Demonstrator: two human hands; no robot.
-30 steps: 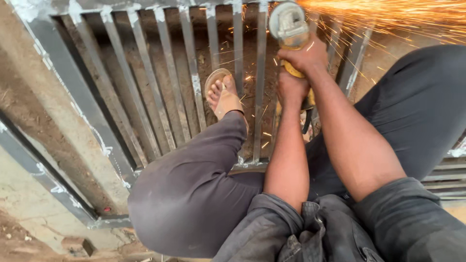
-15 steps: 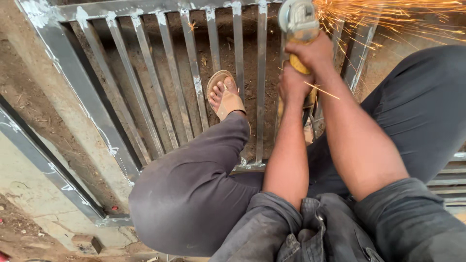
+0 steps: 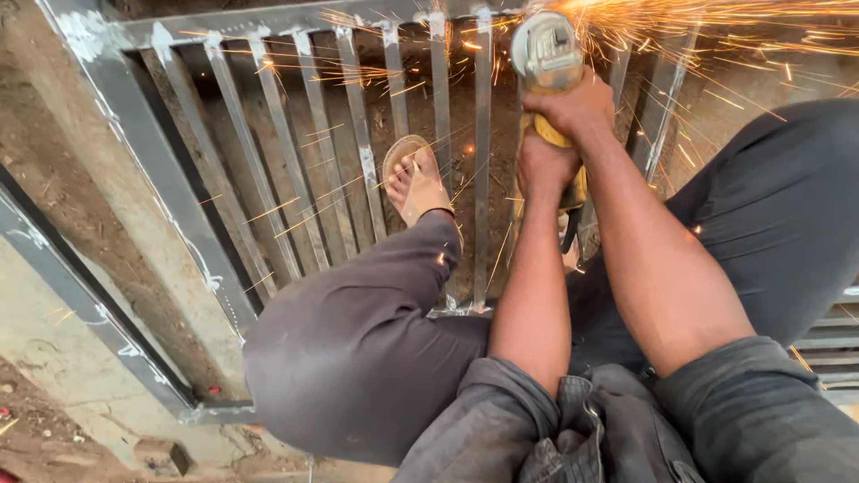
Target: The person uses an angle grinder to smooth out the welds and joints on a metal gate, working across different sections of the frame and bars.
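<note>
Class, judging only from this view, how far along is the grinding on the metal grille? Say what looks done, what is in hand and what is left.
Done: the grille is assembled, its upright bars joined to the frame.
In hand: the right hand and left hand grip the angle grinder at the top rail, throwing sparks.
Left: pale weld marks show on other bars, apparently unground; how many remain cannot be told.

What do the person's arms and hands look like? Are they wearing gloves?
No gloves: the left hand and right hand are bare. The forearms are bare too, with dark grey sleeves bunched up near the elbows. The cloth looks dusty and creased. No watch, ring or strap shows on either wrist.
</note>
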